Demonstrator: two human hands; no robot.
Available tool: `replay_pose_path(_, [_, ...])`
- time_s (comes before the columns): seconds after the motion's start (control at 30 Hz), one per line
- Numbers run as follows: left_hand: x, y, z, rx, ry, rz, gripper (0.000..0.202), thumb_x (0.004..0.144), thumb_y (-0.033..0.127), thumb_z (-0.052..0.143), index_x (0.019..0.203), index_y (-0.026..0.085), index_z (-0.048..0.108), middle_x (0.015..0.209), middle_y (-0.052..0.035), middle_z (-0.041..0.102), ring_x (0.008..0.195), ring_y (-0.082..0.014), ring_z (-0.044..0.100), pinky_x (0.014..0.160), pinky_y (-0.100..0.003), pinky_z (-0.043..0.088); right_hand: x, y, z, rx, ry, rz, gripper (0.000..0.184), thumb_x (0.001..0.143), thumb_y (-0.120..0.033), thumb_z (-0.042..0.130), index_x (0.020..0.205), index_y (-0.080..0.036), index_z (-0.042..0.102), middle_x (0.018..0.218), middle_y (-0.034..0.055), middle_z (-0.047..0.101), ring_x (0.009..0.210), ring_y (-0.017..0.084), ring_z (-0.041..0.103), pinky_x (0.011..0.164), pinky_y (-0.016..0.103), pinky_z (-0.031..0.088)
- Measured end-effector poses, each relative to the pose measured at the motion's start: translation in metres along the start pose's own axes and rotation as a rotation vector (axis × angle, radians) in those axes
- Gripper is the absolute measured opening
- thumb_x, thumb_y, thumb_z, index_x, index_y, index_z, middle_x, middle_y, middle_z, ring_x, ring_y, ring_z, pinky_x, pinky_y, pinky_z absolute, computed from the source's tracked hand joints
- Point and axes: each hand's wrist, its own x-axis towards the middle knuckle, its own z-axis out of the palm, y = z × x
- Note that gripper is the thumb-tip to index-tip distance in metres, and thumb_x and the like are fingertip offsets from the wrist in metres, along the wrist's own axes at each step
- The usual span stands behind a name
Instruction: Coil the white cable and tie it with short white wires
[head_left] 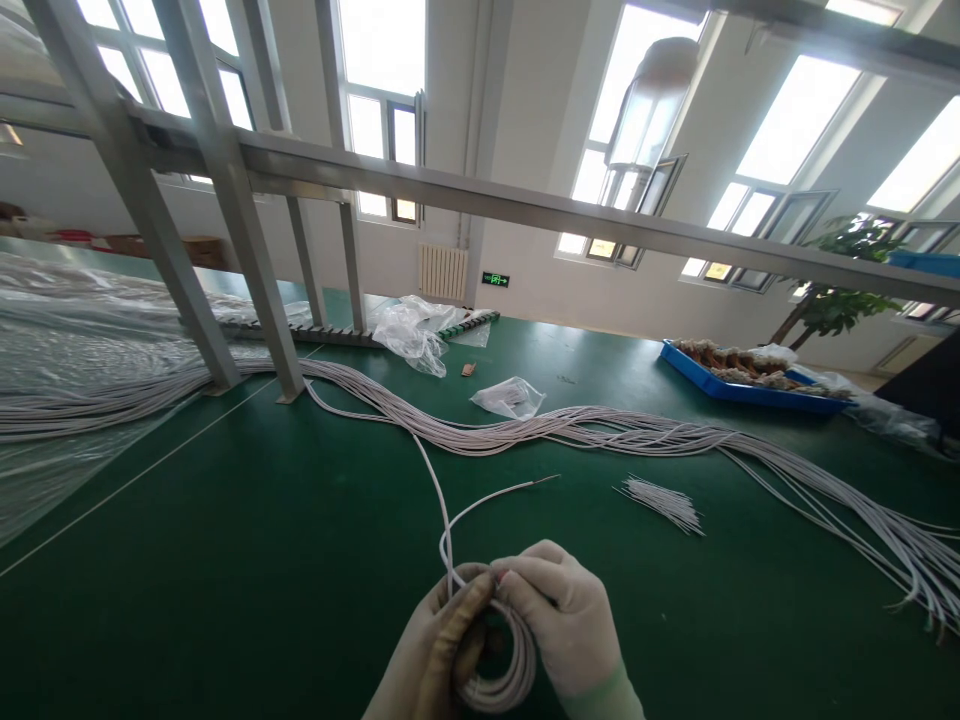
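A small coil of white cable (521,660) hangs from my gloved left hand (442,635), whose fingers are wrapped round its upper left side. My gloved right hand (566,610) pinches at the top of the coil, its fingertips meeting the left thumb. What lies exactly between those fingertips is hidden. One free cable end (495,492) rises from the coil and bends right to a bare, dark tip. Another length of cable (435,470) runs up from my left hand to the long cable bundle (487,438). Right of the hands lies a pile of short white ties (664,503).
The bundle crosses the green table (262,560) from left to right. Metal frame posts (247,240) stand at the left, beside plastic sheeting (67,330). Clear plastic bags (412,335) and a blue tray (697,375) with brownish contents lie toward the back.
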Motion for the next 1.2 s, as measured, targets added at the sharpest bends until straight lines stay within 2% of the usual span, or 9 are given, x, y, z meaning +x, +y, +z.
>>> replay_pose_path(0.23, [0.006, -0.002, 0.003, -0.081, -0.034, -0.092, 0.061, 0.058, 0.035, 0.098, 0.106, 0.014, 0.065, 0.097, -0.0077, 0.071, 0.097, -0.0274, 0.066, 0.09, -0.039, 0.047, 0.0, -0.004, 0.003, -0.19, 0.041, -0.054, 0.036, 0.1, -0.052, 0.061, 0.099, -0.023, 0.081, 0.091, 0.0081, 0.071, 0.082, 0.024, 0.07, 0.069, 0.033, 0.062])
replay_pose_path(0.33, [0.006, 0.002, 0.002, -0.036, 0.017, -0.084, 0.062, 0.058, 0.036, 0.098, 0.104, 0.013, 0.063, 0.091, -0.0062, 0.072, 0.085, -0.0229, 0.065, 0.084, -0.037, 0.049, 0.003, -0.002, -0.002, -0.079, 0.063, -0.032, 0.046, 0.099, -0.061, 0.058, 0.094, -0.021, 0.08, 0.09, 0.0084, 0.07, 0.08, 0.024, 0.068, 0.069, 0.034, 0.061])
replay_pose_path(0.47, [-0.001, 0.008, 0.004, -0.001, 0.051, -0.111, 0.064, 0.062, 0.043, 0.094, 0.107, 0.014, 0.06, 0.086, -0.0045, 0.069, 0.082, -0.0217, 0.063, 0.08, -0.036, 0.046, 0.011, 0.01, -0.025, 0.147, 0.109, 0.0, 0.056, 0.104, -0.065, 0.043, 0.111, -0.018, 0.072, 0.098, 0.0107, 0.07, 0.085, 0.026, 0.068, 0.077, 0.04, 0.06])
replay_pose_path(0.53, [-0.003, 0.008, 0.004, 0.001, 0.044, -0.106, 0.068, 0.063, 0.047, 0.092, 0.111, 0.014, 0.058, 0.087, -0.005, 0.069, 0.079, -0.0224, 0.063, 0.079, -0.037, 0.046, 0.013, 0.014, -0.034, 0.099, 0.047, 0.048, 0.05, 0.103, -0.06, 0.048, 0.112, -0.017, 0.07, 0.093, 0.0097, 0.069, 0.081, 0.025, 0.067, 0.073, 0.039, 0.059])
replay_pose_path(0.63, [-0.005, 0.008, 0.005, 0.017, 0.01, -0.113, 0.067, 0.064, 0.049, 0.091, 0.112, 0.015, 0.057, 0.086, -0.0047, 0.068, 0.076, -0.022, 0.061, 0.078, -0.038, 0.045, 0.008, 0.011, -0.032, 0.011, -0.146, 0.057, 0.021, 0.1, -0.037, 0.06, 0.1, -0.018, 0.071, 0.086, 0.0049, 0.066, 0.074, 0.022, 0.065, 0.068, 0.035, 0.057])
replay_pose_path(0.77, [-0.011, 0.013, 0.006, 0.026, -0.021, -0.088, 0.062, 0.062, 0.05, 0.092, 0.104, 0.016, 0.06, 0.088, -0.0045, 0.064, 0.083, -0.0218, 0.058, 0.082, -0.037, 0.045, -0.004, -0.001, -0.02, -0.18, -0.096, -0.263, 0.01, 0.096, -0.018, 0.061, 0.095, -0.021, 0.07, 0.092, 0.0042, 0.065, 0.08, 0.02, 0.064, 0.069, 0.031, 0.055])
replay_pose_path(0.97, [-0.023, 0.031, 0.013, 0.16, -0.079, -0.05, 0.052, 0.067, 0.047, 0.086, 0.104, 0.016, 0.064, 0.093, -0.0073, 0.067, 0.087, -0.0246, 0.06, 0.083, -0.036, 0.047, 0.002, -0.007, -0.025, -0.61, -0.08, -0.75, 0.028, 0.108, -0.035, 0.049, 0.099, -0.019, 0.07, 0.084, 0.0052, 0.064, 0.065, 0.017, 0.054, 0.054, 0.027, 0.043])
replay_pose_path(1.07, [-0.023, 0.035, 0.014, 0.156, -0.092, -0.086, 0.044, 0.066, 0.039, 0.086, 0.098, 0.016, 0.068, 0.093, -0.0063, 0.068, 0.092, -0.0243, 0.06, 0.086, -0.034, 0.046, 0.012, -0.003, -0.028, -0.643, -0.17, -0.782, 0.031, 0.108, -0.035, 0.043, 0.1, -0.017, 0.068, 0.088, 0.0063, 0.063, 0.069, 0.018, 0.053, 0.057, 0.028, 0.042])
replay_pose_path(1.2, [-0.019, 0.034, 0.012, 0.136, -0.1, -0.133, 0.054, 0.062, 0.039, 0.089, 0.104, 0.014, 0.065, 0.096, -0.0078, 0.068, 0.092, -0.0263, 0.062, 0.09, -0.039, 0.047, 0.017, -0.005, -0.032, -0.794, -0.309, -0.712, 0.013, 0.094, -0.022, 0.05, 0.087, -0.018, 0.06, 0.096, 0.0074, 0.06, 0.077, 0.02, 0.051, 0.062, 0.03, 0.039])
